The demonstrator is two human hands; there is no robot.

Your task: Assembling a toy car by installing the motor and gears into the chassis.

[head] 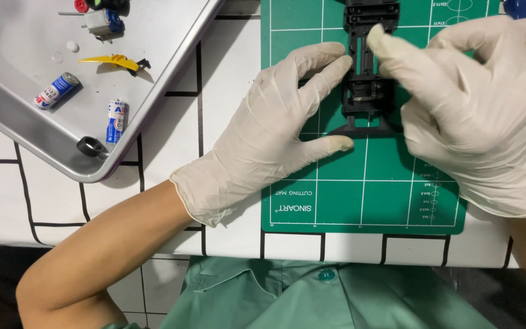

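A black plastic toy-car chassis (368,91) lies on a green cutting mat (366,195). My left hand (275,131), in a white glove, steadies the chassis from its left side, fingers on its edge and thumb at its near end. My right hand (476,103), also gloved, reaches over the chassis from the right with its fingertips pinched together above the chassis middle. Whether something small sits in that pinch is hidden.
A metal tray (153,103) at the upper left holds two blue-and-white batteries (115,120), a small motor (101,22), a yellow plastic part (114,60) and a black wheel (91,146). The white tabletop has a black grid pattern. A blue object (518,7) peeks in at top right.
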